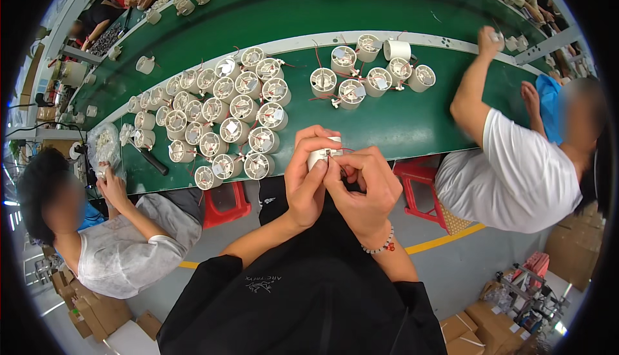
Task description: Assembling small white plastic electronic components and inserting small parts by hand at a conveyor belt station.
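In front of my chest I hold a white plastic cylindrical housing (317, 156), small and mostly covered by my fingers. My left hand (305, 184) is closed round its left side, thumb against the near face. The fingertips of my right hand (366, 190) are pinched together at a small metallic-looking spot on the housing. A thin reddish wire shows by those fingertips; whether they grip it is hidden. Beyond my hands, to the left, stands a large group of similar white round housings (244, 108) with spoked tops and red wires. A smaller group (351, 93) stands to the right.
A green workbench (387, 126) runs across, with a pale rail (303, 42) and a green belt (258, 13) behind. Co-workers sit at left (129, 239) and right (516, 168). A dark-handled tool (152, 160) and clear bag (104, 145) lie left. Red stools (225, 205) stand below.
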Motion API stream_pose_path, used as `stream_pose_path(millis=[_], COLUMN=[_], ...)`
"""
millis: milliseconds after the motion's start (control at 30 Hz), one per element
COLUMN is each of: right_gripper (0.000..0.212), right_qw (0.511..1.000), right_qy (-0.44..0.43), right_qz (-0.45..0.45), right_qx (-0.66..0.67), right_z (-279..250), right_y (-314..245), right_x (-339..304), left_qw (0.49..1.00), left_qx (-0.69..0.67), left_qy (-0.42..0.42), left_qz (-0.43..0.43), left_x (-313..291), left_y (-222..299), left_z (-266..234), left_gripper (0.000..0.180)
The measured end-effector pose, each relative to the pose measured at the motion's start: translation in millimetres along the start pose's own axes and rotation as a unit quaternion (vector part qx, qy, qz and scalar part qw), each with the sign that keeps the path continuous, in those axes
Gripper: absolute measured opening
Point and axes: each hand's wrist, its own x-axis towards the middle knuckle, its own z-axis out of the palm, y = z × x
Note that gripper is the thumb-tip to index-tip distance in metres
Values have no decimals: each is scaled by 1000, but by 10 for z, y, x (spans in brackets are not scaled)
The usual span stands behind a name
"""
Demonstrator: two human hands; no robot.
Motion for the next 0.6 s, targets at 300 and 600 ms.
stream_pose_path(millis=[300, 600], right_gripper=[21, 20], right_qw=[999, 1000], right_qy=[8, 11], right_qz=[-28, 6], right_qx=[-18, -19], right_z=[-27, -37], right_y=[27, -26], right_x=[16, 12], left_qw=[993, 999], left_qx=[101, -3], left_qy=[-17, 1], left_qz=[61, 46], left_x=[31, 19], left_y=[-40, -81], left_z=[-40, 32], left_gripper=[33, 35])
